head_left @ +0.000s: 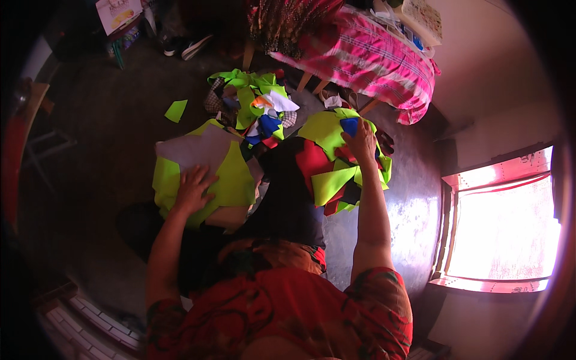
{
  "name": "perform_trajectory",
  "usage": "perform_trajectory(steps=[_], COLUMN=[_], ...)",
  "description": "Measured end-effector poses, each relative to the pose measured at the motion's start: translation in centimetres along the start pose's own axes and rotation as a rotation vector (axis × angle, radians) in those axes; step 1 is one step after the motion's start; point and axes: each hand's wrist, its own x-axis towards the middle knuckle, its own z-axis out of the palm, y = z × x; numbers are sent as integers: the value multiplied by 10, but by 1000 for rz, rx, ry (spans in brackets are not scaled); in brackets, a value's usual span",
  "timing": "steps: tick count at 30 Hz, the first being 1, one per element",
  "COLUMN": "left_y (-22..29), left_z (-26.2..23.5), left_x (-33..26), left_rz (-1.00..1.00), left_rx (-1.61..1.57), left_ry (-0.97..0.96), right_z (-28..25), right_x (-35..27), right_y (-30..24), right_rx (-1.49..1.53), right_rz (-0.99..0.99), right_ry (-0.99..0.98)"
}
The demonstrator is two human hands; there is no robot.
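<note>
The mixed pile (245, 114) of cloth scraps, lime green, white, orange, blue and checked, lies on the dark floor (108, 156) ahead of the seated person and serves as the landmark. Nearer the person than the mixed pile and to its left stands the left heap (231, 186), rounded and topped by a broad grey piece (201, 147) and large lime green ones, with a tan piece (228, 217) at its near edge. The left hand (195, 189) lies on this heap with fingers spread, open and pressing nothing between them that shows. Nearer than the mixed pile and to its right is the right heap (324, 132), made of lime green, red and black pieces. The right hand (361, 144) rests on its far right part, fingers bent, beside a small blue piece (348, 126); whether it grips any cloth cannot be told. The person's dark trouser leg (287, 192) runs between the two heaps, on the near side of the mixed pile. A single lime green scrap (176, 111) lies on the floor left of the mixed pile. Beyond it and to its right, a pink checked cloth (372, 60) drapes over wooden-legged furniture; beyond it to the left sit dark shoes (196, 47).
</note>
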Motion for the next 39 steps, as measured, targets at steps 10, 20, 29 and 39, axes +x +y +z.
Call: perform_trajectory(steps=[10, 20, 29, 39], left_y=[2, 0, 5, -15], left_z=[-5, -5, -8, -13], left_x=[-4, -5, -2, -8], left_rz=[-3, 8, -2, -66], left_rx=[-29, -24, -64, -89], left_ry=[-13, 8, 2, 73], right_z=[53, 42, -31, -88], right_x=[2, -3, -6, -42], right_y=[19, 40, 103, -31], right_rx=[47, 94, 2095, 2577], right_rz=[122, 18, 168, -195], right_ry=[-94, 74, 102, -485])
